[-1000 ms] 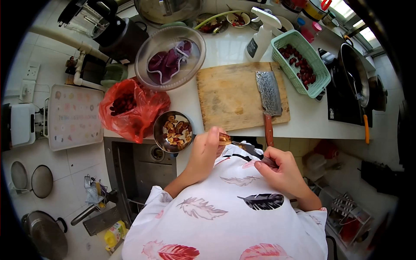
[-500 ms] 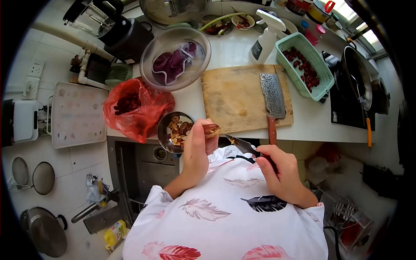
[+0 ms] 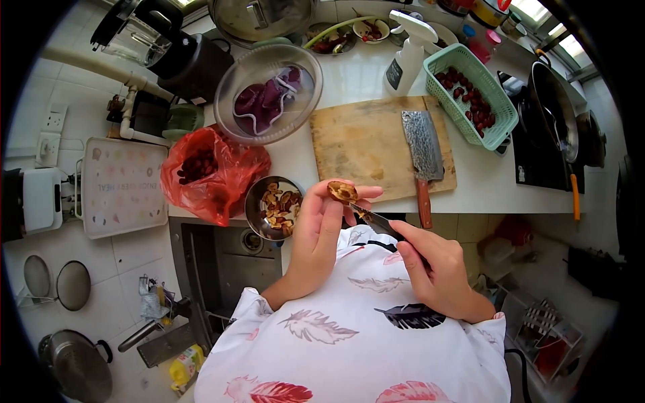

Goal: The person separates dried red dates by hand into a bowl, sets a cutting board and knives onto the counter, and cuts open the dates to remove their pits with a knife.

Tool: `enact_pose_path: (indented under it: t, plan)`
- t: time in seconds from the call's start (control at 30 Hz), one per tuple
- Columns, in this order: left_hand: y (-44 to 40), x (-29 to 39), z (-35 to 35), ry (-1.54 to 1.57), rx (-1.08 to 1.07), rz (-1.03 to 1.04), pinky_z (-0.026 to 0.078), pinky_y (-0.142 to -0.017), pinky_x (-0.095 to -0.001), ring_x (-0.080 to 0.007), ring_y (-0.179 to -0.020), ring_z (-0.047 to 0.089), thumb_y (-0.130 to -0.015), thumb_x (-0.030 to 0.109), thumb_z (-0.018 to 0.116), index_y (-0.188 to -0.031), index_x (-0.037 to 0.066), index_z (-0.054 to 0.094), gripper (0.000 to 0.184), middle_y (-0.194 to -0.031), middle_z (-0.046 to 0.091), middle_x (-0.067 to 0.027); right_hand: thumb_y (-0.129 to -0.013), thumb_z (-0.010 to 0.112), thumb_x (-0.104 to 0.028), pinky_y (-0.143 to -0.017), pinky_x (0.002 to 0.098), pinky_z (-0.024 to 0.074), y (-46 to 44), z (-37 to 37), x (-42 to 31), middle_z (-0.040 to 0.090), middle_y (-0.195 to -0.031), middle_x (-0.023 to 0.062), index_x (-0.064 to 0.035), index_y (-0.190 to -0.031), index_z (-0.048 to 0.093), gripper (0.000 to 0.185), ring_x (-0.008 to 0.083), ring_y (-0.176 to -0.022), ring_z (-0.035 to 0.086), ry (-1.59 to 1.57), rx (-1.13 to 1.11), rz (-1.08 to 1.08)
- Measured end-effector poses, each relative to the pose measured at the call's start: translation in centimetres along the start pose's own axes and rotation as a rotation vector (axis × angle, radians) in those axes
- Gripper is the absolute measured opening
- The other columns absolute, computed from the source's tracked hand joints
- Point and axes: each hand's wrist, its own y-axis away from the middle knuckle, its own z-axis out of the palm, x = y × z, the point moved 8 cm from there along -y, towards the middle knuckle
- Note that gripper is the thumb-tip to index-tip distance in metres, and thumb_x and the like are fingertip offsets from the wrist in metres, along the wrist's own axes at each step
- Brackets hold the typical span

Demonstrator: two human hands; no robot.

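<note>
My left hand [image 3: 321, 225] holds a cut-open red date [image 3: 342, 192], its tan inside facing up, in front of the cutting board's near edge. In my right hand [image 3: 440, 269] is a small dark-bladed knife [image 3: 376, 223], its handle wrapped by the fingers and its tip close below the date. A bit of tan flesh sticks to the blade near the tip. To the left of my left hand, a metal bowl [image 3: 252, 218] contains several cut date pieces [image 3: 281, 201]. Whole dates [image 3: 199, 165] lie in an open red plastic bag [image 3: 232, 181] beside that bowl.
A cleaver [image 3: 422, 144] rests on the wooden cutting board [image 3: 356, 151]. Behind stand a clear bowl with purple cloth [image 3: 265, 101] and a white spray bottle [image 3: 406, 57]. A green basket [image 3: 507, 126] of dates is at right, near a wok [image 3: 568, 134]. The sink [image 3: 228, 262] lies front left.
My left hand has opened its fingers somewhat and turned the date so its cut inside faces up. My right hand with the knife has shifted slightly left, closer beneath the date.
</note>
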Motion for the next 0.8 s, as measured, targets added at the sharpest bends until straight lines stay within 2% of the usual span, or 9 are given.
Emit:
enact_pose_path:
  t: [0.03,0.17,0.27,0.33,0.37,0.43,0.47,0.53,0.8]
  plan:
    - [-0.09,0.36,-0.05,-0.007,0.034,0.036,0.040,-0.073,-0.0236,-0.0137,-0.088,0.054,-0.096,0.016,0.029,-0.109,0.004,0.037,0.020,-0.111,0.056,-0.0188,-0.080,0.057,-0.001,-0.042,0.0282,0.0375,-0.04,0.16,0.25,0.054,-0.063,0.0093,0.0007,-0.105,0.057,0.025,0.0184,-0.048,0.048,0.006,0.011,-0.005]
    - [0.17,0.80,0.05,-0.072,0.072,0.074,0.040,-0.074,-0.0242,-0.0156,-0.091,0.054,-0.095,0.014,0.028,-0.107,0.005,0.035,0.017,-0.110,0.056,-0.0212,-0.079,0.057,-0.001,-0.041,0.0281,0.0370,-0.11,0.52,0.52,0.053,-0.062,0.0085,0.0004,-0.104,0.057,0.025,0.0178,-0.047,0.048,0.020,0.013,-0.026]
    - [0.14,0.13,-0.38,0.046,0.021,-0.032,0.040,-0.072,-0.0243,-0.0152,-0.086,0.053,-0.096,0.016,0.029,-0.107,0.005,0.036,0.018,-0.110,0.056,-0.0214,-0.078,0.058,-0.001,-0.040,0.0286,0.0366,-0.08,0.43,0.23,0.051,-0.060,0.0078,0.0002,-0.103,0.057,0.025,0.0178,-0.046,0.047,0.076,-0.012,-0.043]
    - [0.18,-0.04,-0.55,-0.042,0.007,-0.014,0.039,-0.066,-0.0221,-0.0110,-0.073,0.049,-0.096,0.019,0.030,-0.104,0.005,0.039,0.019,-0.101,0.058,-0.0173,-0.078,0.058,-0.001,-0.040,0.0288,0.0363,-0.10,0.32,0.10,0.050,-0.059,0.0076,0.0002,-0.103,0.057,0.025,0.0178,-0.046,0.046,0.078,-0.002,-0.048]
    - [0.26,0.04,-0.50,-0.042,0.008,-0.015,0.039,-0.066,-0.0221,-0.0110,-0.073,0.049,-0.096,0.019,0.030,-0.104,0.005,0.039,0.019,-0.101,0.058,-0.0173,-0.078,0.058,-0.001,-0.040,0.0289,0.0360,-0.11,0.22,0.06,0.049,-0.058,0.0073,0.0001,-0.102,0.057,0.024,0.0179,-0.046,0.046,0.081,0.010,-0.053]
    - [0.46,0.35,-0.38,-0.036,0.017,-0.020,0.038,-0.066,-0.0208,-0.0084,-0.073,0.049,-0.097,0.020,0.030,-0.106,0.004,0.040,0.021,-0.093,0.053,-0.0078,-0.077,0.058,-0.001,-0.039,0.0288,0.0357,-0.10,0.22,0.19,0.048,-0.057,0.0071,0.0001,-0.102,0.058,0.025,0.0178,-0.045,0.046,0.081,-0.002,-0.051]
    - [0.46,0.43,-0.29,-0.037,0.017,-0.020,0.038,-0.066,-0.0208,-0.0084,-0.073,0.049,-0.097,0.020,0.030,-0.106,0.004,0.040,0.021,-0.093,0.053,-0.0078,-0.077,0.058,0.000,-0.039,0.0287,0.0354,-0.11,0.29,0.25,0.048,-0.057,0.0069,0.0000,-0.102,0.058,0.025,0.0177,-0.045,0.045,0.081,-0.014,-0.050]
    - [0.51,0.42,-0.47,-0.097,0.059,-0.033,0.038,-0.064,-0.0201,-0.0070,-0.068,0.045,-0.097,0.022,0.032,-0.104,0.004,0.042,0.022,-0.082,0.047,-0.0036,-0.077,0.059,-0.001,-0.039,0.0287,0.0353,-0.11,0.34,0.10,0.047,-0.056,0.0068,0.0000,-0.102,0.058,0.025,0.0178,-0.044,0.045,0.078,-0.013,-0.060]
    - [0.70,0.41,-0.47,-0.261,0.066,-0.004,0.037,-0.059,-0.0196,-0.0066,-0.064,0.042,-0.096,0.018,0.034,-0.103,0.003,0.042,0.018,-0.080,0.047,-0.0030,-0.077,0.060,-0.003,-0.037,0.0296,0.0347,0.31,0.28,-0.17,0.045,-0.056,0.0069,-0.0008,-0.102,0.057,0.025,0.0196,-0.043,0.043,0.147,-0.001,-0.049]
